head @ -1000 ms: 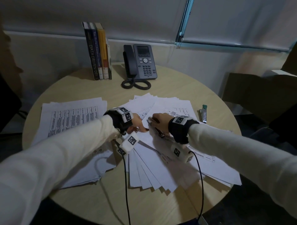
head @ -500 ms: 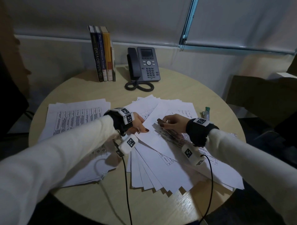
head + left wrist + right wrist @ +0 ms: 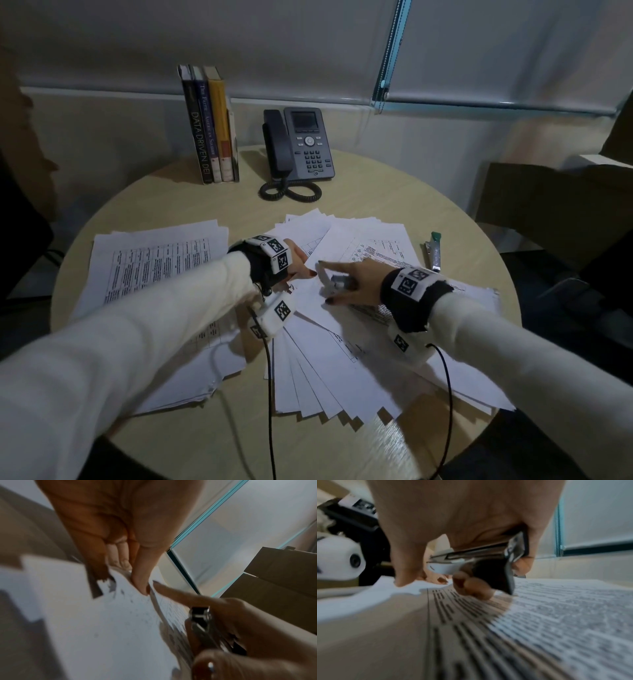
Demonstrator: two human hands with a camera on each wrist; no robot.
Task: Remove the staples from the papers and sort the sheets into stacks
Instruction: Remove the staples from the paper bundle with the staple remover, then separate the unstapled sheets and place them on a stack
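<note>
A fan of white printed sheets (image 3: 342, 359) covers the middle of the round table (image 3: 394, 442). A second paper stack (image 3: 154, 260) lies at the left. My left hand (image 3: 301, 265) pinches the near corner of the top sheet (image 3: 120, 608) between thumb and fingers (image 3: 139, 584). My right hand (image 3: 342, 284) grips a metal staple remover (image 3: 337, 281) in its palm, and its index finger stretches out to that same corner. The right wrist view shows the staple remover (image 3: 479, 553) held just above printed text, with fingertips (image 3: 471, 588) touching the paper (image 3: 556, 615).
A second metal tool with a green tip (image 3: 434, 251) lies right of the papers. Upright books (image 3: 210, 126) and a desk phone (image 3: 301, 144) stand at the table's back. A cardboard box (image 3: 548, 195) sits beyond the right edge. Wrist cables (image 3: 270, 394) trail over the front.
The right hand, which had drawn off to the right with the staple remover, is back beside the left hand, its index finger now extended. The left hand has kept its place.
</note>
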